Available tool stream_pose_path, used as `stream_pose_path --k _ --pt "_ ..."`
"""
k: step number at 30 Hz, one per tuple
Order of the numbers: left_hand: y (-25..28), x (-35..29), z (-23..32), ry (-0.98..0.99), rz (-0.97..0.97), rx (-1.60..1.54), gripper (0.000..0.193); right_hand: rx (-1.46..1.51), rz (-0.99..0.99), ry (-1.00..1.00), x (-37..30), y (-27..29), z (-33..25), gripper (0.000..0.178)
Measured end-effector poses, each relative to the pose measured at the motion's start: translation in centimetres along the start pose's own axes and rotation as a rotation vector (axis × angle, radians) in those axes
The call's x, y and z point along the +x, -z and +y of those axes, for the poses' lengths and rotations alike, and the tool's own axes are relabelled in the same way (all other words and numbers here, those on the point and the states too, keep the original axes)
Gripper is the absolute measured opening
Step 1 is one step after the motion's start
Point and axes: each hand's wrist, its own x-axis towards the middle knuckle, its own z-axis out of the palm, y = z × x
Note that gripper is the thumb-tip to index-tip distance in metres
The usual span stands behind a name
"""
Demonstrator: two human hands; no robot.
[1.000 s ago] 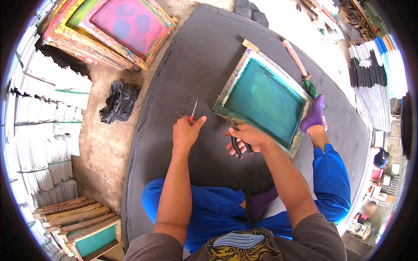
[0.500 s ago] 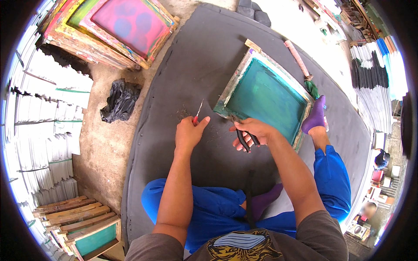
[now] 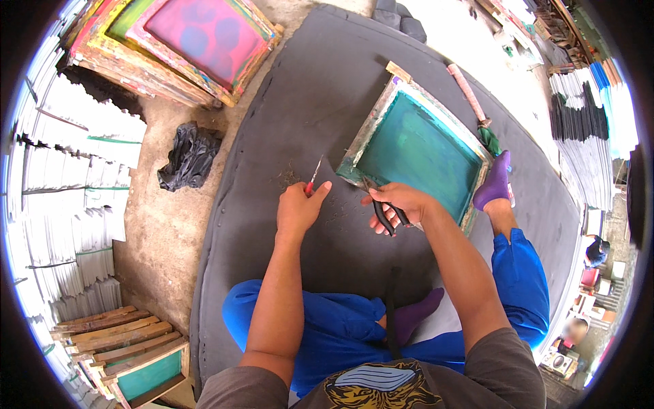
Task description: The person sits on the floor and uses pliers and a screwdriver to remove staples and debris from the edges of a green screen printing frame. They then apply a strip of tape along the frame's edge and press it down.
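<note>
My left hand (image 3: 298, 210) is closed around a small tool with a red handle and a thin metal blade (image 3: 311, 184), most likely a screwdriver; its tip points up and away. In my right hand (image 3: 403, 199) are black-handled pliers (image 3: 384, 219), their handles spread apart and their jaws at the near left corner of a screen-printing frame (image 3: 373, 131). This wooden frame with teal mesh lies tilted on the dark padded mat. What the jaws grip, if anything, is too small to tell. Small dark scraps (image 3: 289, 176) lie beyond my left hand.
A pink roll with green cloth (image 3: 467, 92) lies past the frame, near my purple-socked foot (image 3: 495, 180). Left of the mat (image 3: 272, 116) are a black plastic bag (image 3: 189, 155) and paint-stained frames (image 3: 150, 73). More wooden frames (image 3: 126, 337) stand at lower left, beside white stacks (image 3: 75, 218).
The view has shifted very slightly. Both hands keep their tools in nearly the same places, and the pliers have moved only a little.
</note>
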Motion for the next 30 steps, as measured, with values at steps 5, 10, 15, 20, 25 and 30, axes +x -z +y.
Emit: stream_pose_path --k 5,10,15,20,25,30 --pt "-0.3 0.1 -0.1 -0.015 0.008 0.001 0.06 -0.218 0.346 0.058 -0.5 -4.6 -0.4 0.036" --pt "-0.6 0.0 0.0 -0.03 -0.001 -0.005 0.061 -0.216 0.641 0.261 1.9 -8.4 1.6 0.039" --pt "-0.9 0.0 -0.1 -0.033 -0.006 0.025 0.061 -0.165 0.731 0.311 3.8 -9.0 3.0 0.039" --pt "-1.2 -0.3 0.4 -0.031 -0.017 0.027 0.061 -0.598 1.169 0.444 6.5 -10.2 5.0 0.034" --pt "-1.5 0.2 -0.4 -0.064 -0.043 -0.045 0.057 -0.47 1.038 0.334 5.5 -10.6 4.8 0.037" --pt "-2.0 0.4 -0.6 -0.088 -0.134 -0.201 0.051 -0.518 0.854 0.416 4.4 -12.2 5.5 0.037"
